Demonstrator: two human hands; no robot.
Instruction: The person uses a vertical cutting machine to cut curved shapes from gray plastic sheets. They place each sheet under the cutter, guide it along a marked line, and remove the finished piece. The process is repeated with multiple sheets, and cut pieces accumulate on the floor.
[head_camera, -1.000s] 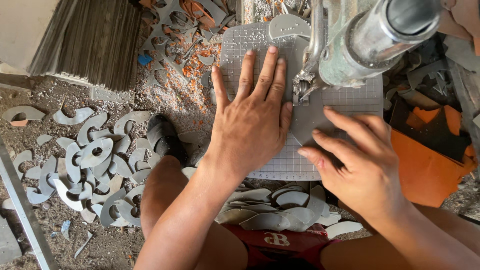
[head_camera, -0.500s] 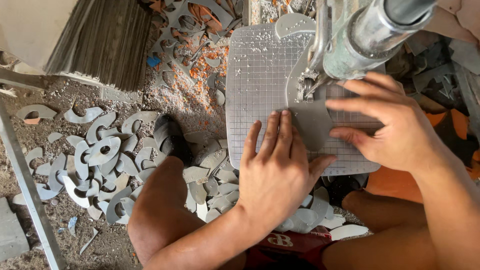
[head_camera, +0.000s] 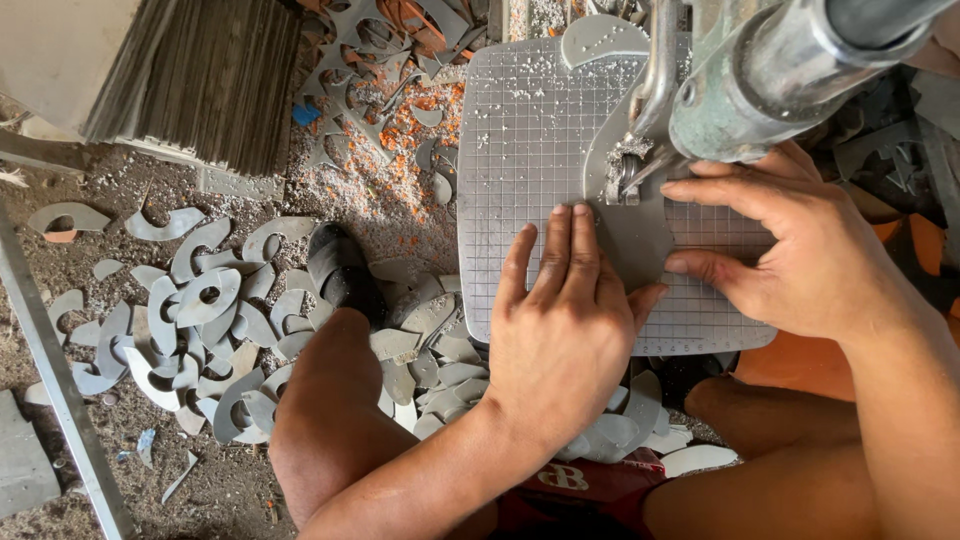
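Compared with a second ago, the left hand (head_camera: 560, 330) has slid down from the middle of the gridded table (head_camera: 520, 150) toward its near edge, and it now lies flat, fingers together and stretched out, pressing on the near part of a grey sheet piece (head_camera: 635, 225) rather than closing around it. The right hand (head_camera: 790, 250) has moved too: it sat low at the right edge of the table then, and now it comes in from the right beside the machine head (head_camera: 770, 80), fingers extended, thumb and forefinger lightly pinching the right side of the same piece. So the piece is held down between both hands, flat on the table, with its upper part directly under the blade (head_camera: 625, 175) that hangs from the machine. The shift suggests, as a judgement, that the piece is being turned and fed along a curve, the hands repositioning to steer a new stretch of the outline to the blade. To the left, on the dusty ground, a heap of grey cut-out shapes (head_camera: 200, 310) lies beside the person's black shoe (head_camera: 340, 270), and more of them are piled under the near edge of the table. A stack of thin sheets (head_camera: 200, 80) stands at the upper left, with orange scraps (head_camera: 400, 110) scattered beyond.
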